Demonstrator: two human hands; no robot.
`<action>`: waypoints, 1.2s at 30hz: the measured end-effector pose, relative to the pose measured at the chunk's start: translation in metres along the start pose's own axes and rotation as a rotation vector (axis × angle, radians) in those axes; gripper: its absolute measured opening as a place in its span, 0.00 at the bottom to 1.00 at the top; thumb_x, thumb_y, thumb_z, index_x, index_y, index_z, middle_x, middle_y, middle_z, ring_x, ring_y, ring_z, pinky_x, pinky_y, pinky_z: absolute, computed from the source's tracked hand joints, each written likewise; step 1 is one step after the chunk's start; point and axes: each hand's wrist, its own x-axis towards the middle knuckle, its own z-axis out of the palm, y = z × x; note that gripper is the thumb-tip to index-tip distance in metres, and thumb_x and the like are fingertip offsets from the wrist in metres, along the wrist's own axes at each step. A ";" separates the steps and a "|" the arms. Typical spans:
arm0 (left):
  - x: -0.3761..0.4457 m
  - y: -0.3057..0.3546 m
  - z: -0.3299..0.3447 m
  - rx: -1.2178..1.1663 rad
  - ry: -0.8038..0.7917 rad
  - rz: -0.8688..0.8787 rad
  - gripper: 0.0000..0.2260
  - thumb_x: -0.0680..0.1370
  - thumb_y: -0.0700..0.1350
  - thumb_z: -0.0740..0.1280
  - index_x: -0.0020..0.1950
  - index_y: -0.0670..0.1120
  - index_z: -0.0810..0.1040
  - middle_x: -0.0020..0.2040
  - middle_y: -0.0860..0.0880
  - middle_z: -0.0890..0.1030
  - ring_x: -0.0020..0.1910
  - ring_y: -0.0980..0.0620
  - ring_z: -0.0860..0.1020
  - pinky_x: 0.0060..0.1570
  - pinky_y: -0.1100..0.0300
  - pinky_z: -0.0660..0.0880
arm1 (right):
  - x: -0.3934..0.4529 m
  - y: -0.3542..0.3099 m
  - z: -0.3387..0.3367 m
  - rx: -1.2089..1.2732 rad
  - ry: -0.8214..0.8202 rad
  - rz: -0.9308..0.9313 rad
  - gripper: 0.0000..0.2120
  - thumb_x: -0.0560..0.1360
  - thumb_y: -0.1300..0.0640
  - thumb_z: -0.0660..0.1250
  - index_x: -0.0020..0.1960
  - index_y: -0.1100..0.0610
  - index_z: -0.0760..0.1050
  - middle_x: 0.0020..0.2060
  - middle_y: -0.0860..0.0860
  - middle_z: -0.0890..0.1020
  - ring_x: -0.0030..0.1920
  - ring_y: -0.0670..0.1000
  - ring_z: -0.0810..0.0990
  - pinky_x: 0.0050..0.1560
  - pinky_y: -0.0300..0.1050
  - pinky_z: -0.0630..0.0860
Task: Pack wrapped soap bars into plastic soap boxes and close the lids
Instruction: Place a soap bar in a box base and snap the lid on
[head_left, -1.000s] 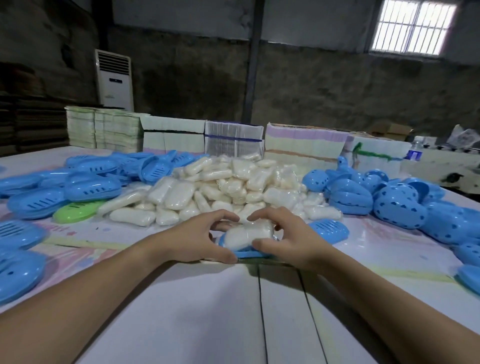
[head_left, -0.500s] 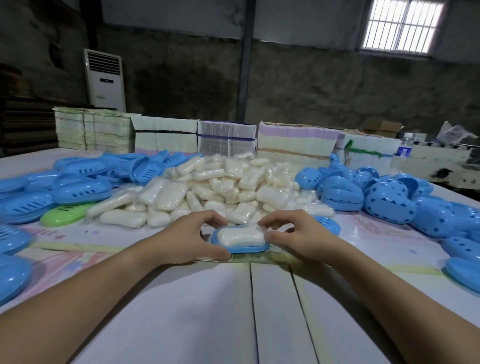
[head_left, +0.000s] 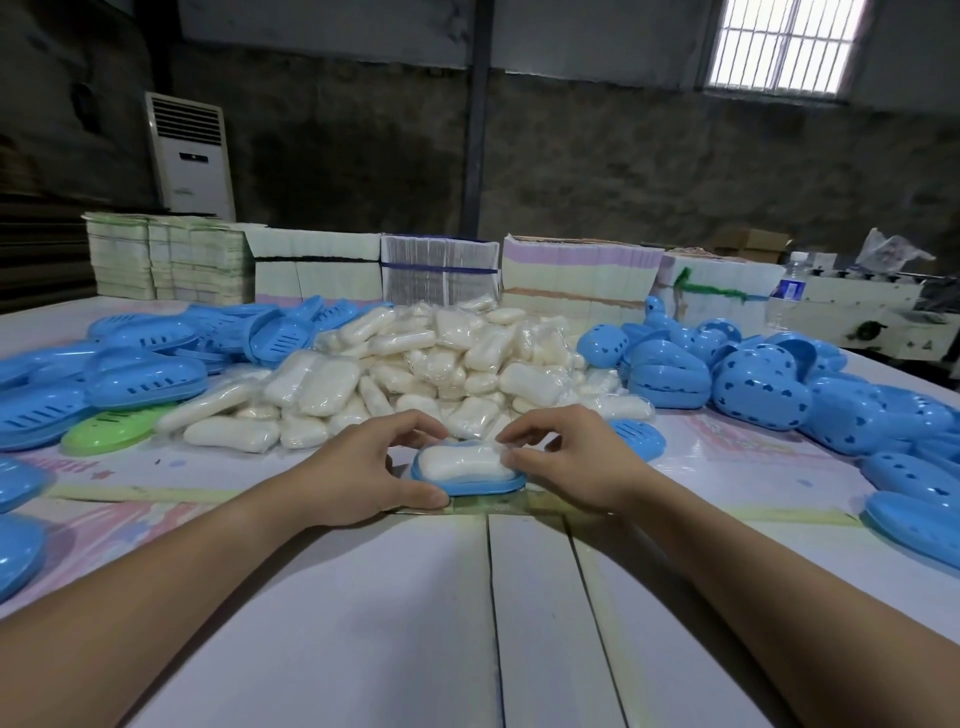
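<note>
Glossy blue plastic is seen in the soap box (head_left: 470, 486); the soap bar (head_left: 464, 462) is wrapped in clear, shiny film. The bench (head_left: 363, 623) is surfaced in smooth, matt white board.

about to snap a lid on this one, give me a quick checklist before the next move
1. Soap bar lying in the blue box base: ok.
2. Wrapper tucked inside the rim: cannot tell; right hand pinches film at the bar's right end.
3. Base steadied: ok, left hand grips its left edge.
4. Base flat on the table: ok.
5. Lid in hand: not ok; a loose blue piece lies just beyond the right hand.
</note>
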 end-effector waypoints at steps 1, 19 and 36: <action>0.001 -0.001 0.000 -0.001 -0.002 0.001 0.22 0.68 0.49 0.81 0.57 0.62 0.77 0.56 0.63 0.80 0.40 0.71 0.76 0.41 0.74 0.71 | 0.000 0.001 0.000 0.015 -0.003 0.005 0.09 0.74 0.49 0.70 0.54 0.44 0.82 0.45 0.36 0.82 0.49 0.38 0.77 0.48 0.33 0.74; 0.008 -0.009 0.005 0.007 -0.013 0.110 0.25 0.66 0.56 0.79 0.56 0.74 0.73 0.53 0.75 0.77 0.36 0.72 0.76 0.40 0.75 0.70 | 0.064 0.095 -0.082 -0.679 0.217 0.607 0.42 0.71 0.54 0.70 0.77 0.47 0.50 0.76 0.53 0.58 0.74 0.62 0.56 0.69 0.65 0.63; 0.010 -0.010 0.008 0.020 -0.019 0.138 0.21 0.69 0.49 0.80 0.57 0.65 0.78 0.53 0.74 0.78 0.34 0.75 0.74 0.38 0.76 0.70 | 0.060 0.100 -0.109 -0.725 0.208 0.541 0.07 0.74 0.58 0.64 0.51 0.56 0.77 0.43 0.54 0.79 0.46 0.57 0.79 0.41 0.49 0.76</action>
